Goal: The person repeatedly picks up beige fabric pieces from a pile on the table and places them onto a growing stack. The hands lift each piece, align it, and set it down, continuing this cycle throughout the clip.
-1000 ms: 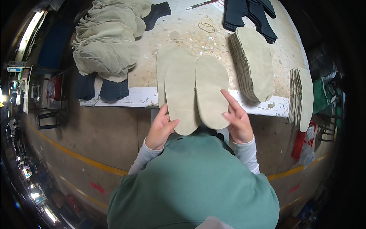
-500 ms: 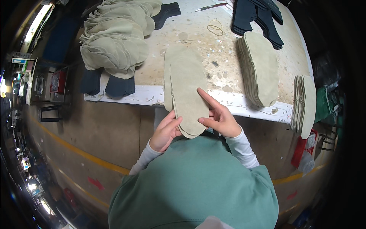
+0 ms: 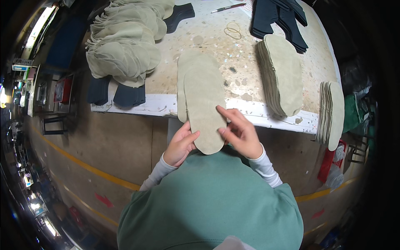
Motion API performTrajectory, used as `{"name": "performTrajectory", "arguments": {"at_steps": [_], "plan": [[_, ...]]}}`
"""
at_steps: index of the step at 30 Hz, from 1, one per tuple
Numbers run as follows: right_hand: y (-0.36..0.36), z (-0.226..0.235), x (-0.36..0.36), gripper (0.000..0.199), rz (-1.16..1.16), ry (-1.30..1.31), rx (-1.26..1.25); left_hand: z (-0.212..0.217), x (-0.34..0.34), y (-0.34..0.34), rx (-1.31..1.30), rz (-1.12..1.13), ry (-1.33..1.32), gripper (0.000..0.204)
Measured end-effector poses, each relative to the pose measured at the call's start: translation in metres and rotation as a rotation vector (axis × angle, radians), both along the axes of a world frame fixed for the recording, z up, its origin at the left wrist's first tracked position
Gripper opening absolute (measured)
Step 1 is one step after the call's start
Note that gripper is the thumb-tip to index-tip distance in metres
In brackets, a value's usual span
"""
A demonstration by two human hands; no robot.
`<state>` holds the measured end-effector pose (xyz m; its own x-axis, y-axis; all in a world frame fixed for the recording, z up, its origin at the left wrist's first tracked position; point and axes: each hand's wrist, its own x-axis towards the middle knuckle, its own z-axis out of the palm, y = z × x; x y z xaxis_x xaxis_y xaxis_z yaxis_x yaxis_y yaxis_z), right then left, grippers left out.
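Note:
Beige insole-shaped sheets [image 3: 206,100] lie in front of me, their near ends hanging past the table edge over my lap. Another beige sheet [image 3: 181,91] shows beneath, offset to the left and farther in. My left hand [image 3: 181,146] is closed on the near left edge, thumb on top and fingers below. On the right side, my right hand [image 3: 241,133] has its index fingertip on the top sheet and its thumb by the right edge. Its index finger and thumb are apart; the other fingers are bent and partly hidden.
An upright stack of beige insoles [image 3: 283,75] stands to the right, with a smaller bundle [image 3: 333,116] past the table's corner. Fanned beige pieces [image 3: 125,50] lie left over dark cut pieces [image 3: 130,96]. Rubber bands [image 3: 232,31], a pen [image 3: 228,8] and dark pieces [image 3: 264,18] lie farther back.
The top insole has slid toward me, covering the near end of the sheet below. My right hand has moved slightly right and nearer, its thumb drawn back to the edge. My left hand keeps its grip.

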<state>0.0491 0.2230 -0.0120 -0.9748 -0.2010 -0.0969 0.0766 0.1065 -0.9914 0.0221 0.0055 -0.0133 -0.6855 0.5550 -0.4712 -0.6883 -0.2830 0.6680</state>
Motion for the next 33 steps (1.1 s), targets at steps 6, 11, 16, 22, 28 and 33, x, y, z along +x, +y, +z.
{"name": "performTrajectory", "arguments": {"at_steps": [6, 11, 16, 22, 28, 33], "plan": [[0.011, 0.0, -0.02, 0.043, -0.154, -0.105, -0.209, 0.0, -0.007, 0.011, -0.003, -0.332, -0.087, 0.048], [0.02, 0.019, -0.036, 0.063, -0.008, 0.291, 0.199, 0.004, -0.016, 0.028, 0.036, -0.591, -0.012, 0.043], [0.031, 0.037, -0.048, 0.06, 0.179, 0.266, 0.37, 0.006, -0.02, 0.036, 0.077, -0.692, 0.027, 0.044], [0.053, 0.06, -0.062, 0.06, 0.141, 0.46, 0.533, 0.007, -0.02, 0.032, 0.055, -0.577, -0.003, 0.032], [0.106, 0.081, -0.067, 0.052, -0.201, 0.547, 0.494, 0.001, -0.026, 0.012, 0.039, -0.416, 0.117, 0.03], [0.139, 0.045, -0.061, 0.048, -0.555, 0.477, 0.317, -0.006, -0.037, -0.026, -0.226, -0.191, 0.263, 0.029]]}}
